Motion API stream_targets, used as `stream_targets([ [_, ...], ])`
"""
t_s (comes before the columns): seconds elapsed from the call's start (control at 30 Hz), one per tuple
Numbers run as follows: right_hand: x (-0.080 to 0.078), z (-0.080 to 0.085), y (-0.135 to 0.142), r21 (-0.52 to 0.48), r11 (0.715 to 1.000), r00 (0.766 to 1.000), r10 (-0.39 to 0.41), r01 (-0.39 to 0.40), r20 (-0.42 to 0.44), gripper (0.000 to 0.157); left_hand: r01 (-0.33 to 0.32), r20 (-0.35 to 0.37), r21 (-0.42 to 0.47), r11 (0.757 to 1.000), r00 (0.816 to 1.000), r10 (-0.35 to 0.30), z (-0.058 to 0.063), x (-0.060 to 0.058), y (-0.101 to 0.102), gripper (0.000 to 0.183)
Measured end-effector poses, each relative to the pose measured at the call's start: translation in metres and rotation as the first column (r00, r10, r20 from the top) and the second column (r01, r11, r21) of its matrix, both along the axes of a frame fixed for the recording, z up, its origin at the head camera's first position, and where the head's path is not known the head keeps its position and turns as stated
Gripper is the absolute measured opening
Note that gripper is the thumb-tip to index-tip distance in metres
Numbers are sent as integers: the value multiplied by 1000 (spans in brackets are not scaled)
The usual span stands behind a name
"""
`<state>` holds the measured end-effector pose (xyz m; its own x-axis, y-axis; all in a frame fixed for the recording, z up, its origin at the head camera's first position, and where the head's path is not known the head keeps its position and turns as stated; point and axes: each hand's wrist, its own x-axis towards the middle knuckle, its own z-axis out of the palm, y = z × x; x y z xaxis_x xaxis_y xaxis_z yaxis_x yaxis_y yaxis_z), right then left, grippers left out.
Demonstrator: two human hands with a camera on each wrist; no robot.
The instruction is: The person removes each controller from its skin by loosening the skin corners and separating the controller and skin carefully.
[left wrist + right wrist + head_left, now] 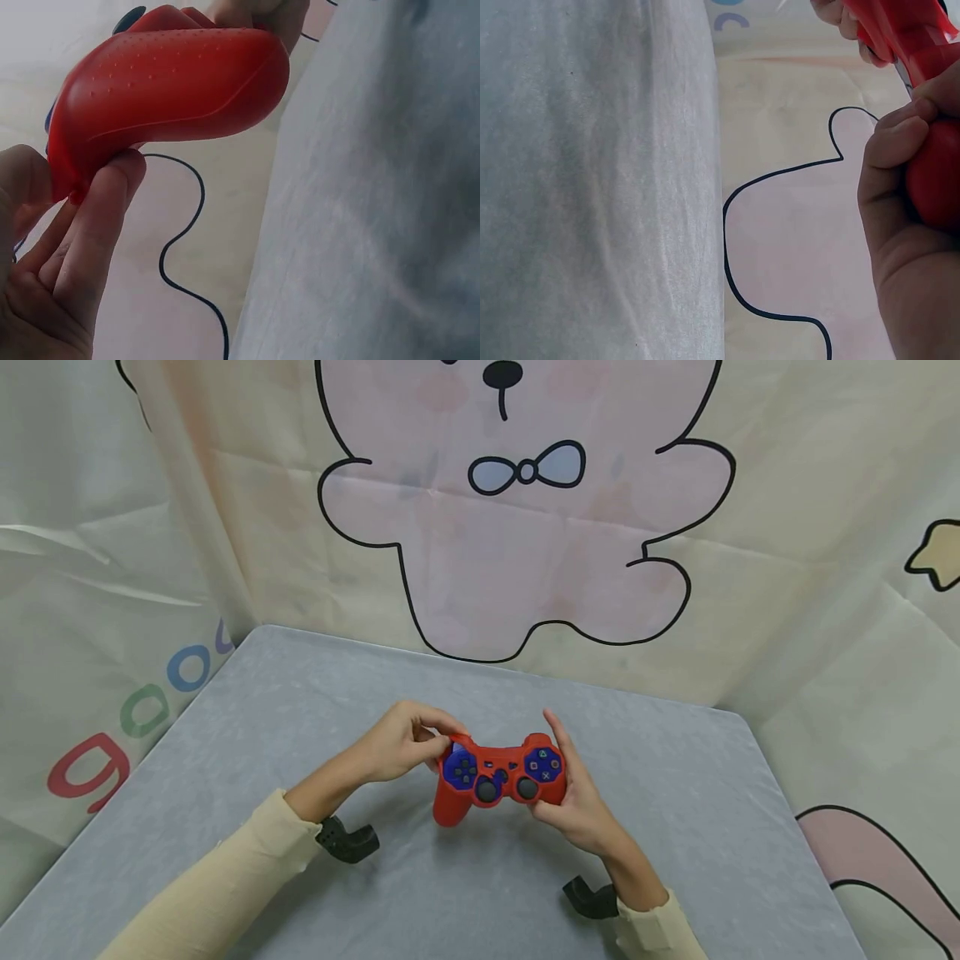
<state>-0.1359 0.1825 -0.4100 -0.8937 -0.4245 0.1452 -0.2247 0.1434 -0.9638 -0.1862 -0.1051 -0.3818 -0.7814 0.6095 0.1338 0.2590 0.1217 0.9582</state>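
Note:
A game controller (498,772) in a red, rubbery-looking cover is held above the table, its blue button areas and two dark thumbsticks facing up. My left hand (397,745) pinches its upper left corner between thumb and fingers. In the left wrist view, the red left grip (180,86) shows small raised dots, and the left hand (64,255) holds the edge beside it. My right hand (581,810) holds the right grip, with the index finger stretched upward. Curled fingers of the right hand (900,187) wrap behind that grip in the right wrist view.
A grey-blue cloth covers the table (360,902). Behind it hangs a cream curtain (262,543) with a printed bear, and more printed fabric stands at both sides. Black curved mounts sit at the left wrist (348,841) and right wrist (590,898).

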Motion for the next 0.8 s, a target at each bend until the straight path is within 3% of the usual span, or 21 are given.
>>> stream_targets([
  [0.2, 1, 0, 1, -32, 999, 1000, 29, -29, 4, 114, 1, 117, 95, 995, 993, -12, -4, 1, 2, 31],
  [0.43, -1, -2, 3, -60, 997, 999, 50, -50, -3, 114, -20, 243, 138, 990, 970, -14, -8, 4, 6, 31],
  [0.7, -2, -6, 4, -106, 992, 998, 64, -65, -12, 113, -25, 262, 136, 990, 965, -12, -8, 6, 9, 35],
  [0.8, -3, -6, 3, -126, 990, 998, 66, -66, -3, 113, -48, 300, 137, 989, 954, 5, -8, 6, 11, 32],
])
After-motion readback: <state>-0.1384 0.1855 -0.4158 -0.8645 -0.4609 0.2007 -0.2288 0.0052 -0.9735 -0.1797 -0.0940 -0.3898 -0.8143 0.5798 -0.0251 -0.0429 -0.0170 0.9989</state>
